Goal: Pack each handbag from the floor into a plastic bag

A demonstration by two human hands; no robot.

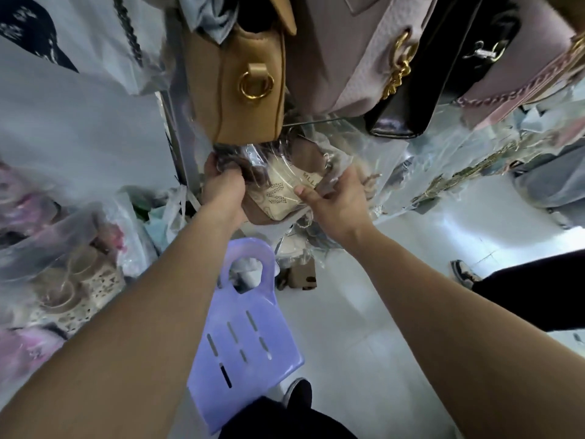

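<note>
A beige handbag (278, 193) with a brown edge and printed lettering sits inside a clear plastic bag (319, 153), held up in front of me. My left hand (221, 182) grips the gathered plastic and the bag's dark left end. On the right side my right hand (335, 201) clasps the plastic, thumb pressed on the bag's face. More crinkled clear plastic trails to the right.
Above hang a tan bag (250, 80) with a gold ring, a mauve bag (348, 55) and a black bag (421, 77). Wrapped bags (63, 264) pile up at left. A purple plastic stool (243, 337) stands below my arms on the white floor. Another person's leg and shoe (465, 275) are at right.
</note>
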